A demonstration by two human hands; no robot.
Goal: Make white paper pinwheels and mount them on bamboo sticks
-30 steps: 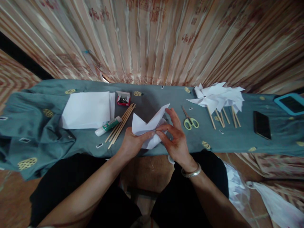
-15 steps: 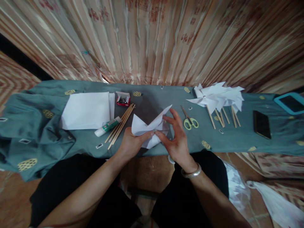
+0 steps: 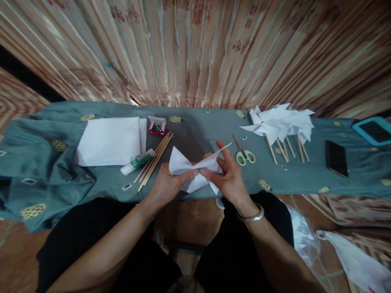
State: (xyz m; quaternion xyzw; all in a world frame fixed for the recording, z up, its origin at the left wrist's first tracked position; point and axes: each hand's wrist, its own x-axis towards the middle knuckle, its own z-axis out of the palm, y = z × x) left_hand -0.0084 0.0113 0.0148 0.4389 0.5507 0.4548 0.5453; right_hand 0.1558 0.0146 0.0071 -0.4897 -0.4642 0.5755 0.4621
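Holds a folded white paper pinwheel [image 3: 198, 185] between both hands, at the near edge of the cloth-covered counter [image 3: 216, 127], about midway along. Cannot tell about contact with the cloth below. Has the left hand [image 3: 169, 183] mostly closed on the left side of the paper, thumb laid across the front to the pinched middle. Has the right hand [image 3: 231, 178] half curled at the right side, thumb pressed to the same middle beside the left thumb, one finger raised past the upper right flap. Cannot see the fingertips behind the paper. Wears a silver bracelet [image 3: 253, 215] on the right wrist.

Has, near the left hand, a loose bundle of wooden sticks [image 3: 156, 160], with a green and white glue stick [image 3: 139, 161] lying against them. Farther left, a stack of white paper [image 3: 108, 141]; beyond the sticks, an open red box [image 3: 157, 132] with small metal pins inside. Near the right hand, scissors [image 3: 241, 152] with yellow-green handles; farther right, overlapping paper pinwheels [image 3: 281, 122] on sticks, then a black phone [image 3: 336, 158] and a blue-framed device [image 3: 375, 131]. Faces a pleated curtain [image 3: 183, 53] behind the counter.
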